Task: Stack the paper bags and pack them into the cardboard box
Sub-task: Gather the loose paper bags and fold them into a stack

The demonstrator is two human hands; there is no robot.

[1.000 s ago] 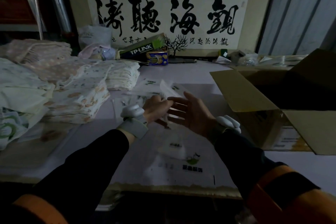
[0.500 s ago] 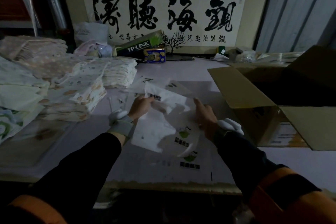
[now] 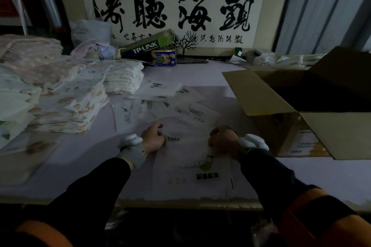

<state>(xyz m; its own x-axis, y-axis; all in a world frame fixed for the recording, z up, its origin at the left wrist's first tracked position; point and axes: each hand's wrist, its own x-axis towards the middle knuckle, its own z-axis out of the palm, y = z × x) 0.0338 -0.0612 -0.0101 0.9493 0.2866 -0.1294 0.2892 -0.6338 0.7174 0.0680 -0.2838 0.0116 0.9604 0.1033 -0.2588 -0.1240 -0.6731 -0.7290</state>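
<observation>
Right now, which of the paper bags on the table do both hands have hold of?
The near paper bag, gripped at its sides by the left hand and right hand. The scattered bags behind lie untouched.

Fabric piles (image 3: pixel 66 96) are crowding the left, cardboard box (image 3: pixel 297 106) is blocking the right; table (image 3: pixel 190 75) strip between is lying open.

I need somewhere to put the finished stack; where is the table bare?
Bare table lies in front of the cardboard box, right of the right hand. Loose paper bags crowd the middle, folded cloth piles the left.
</observation>
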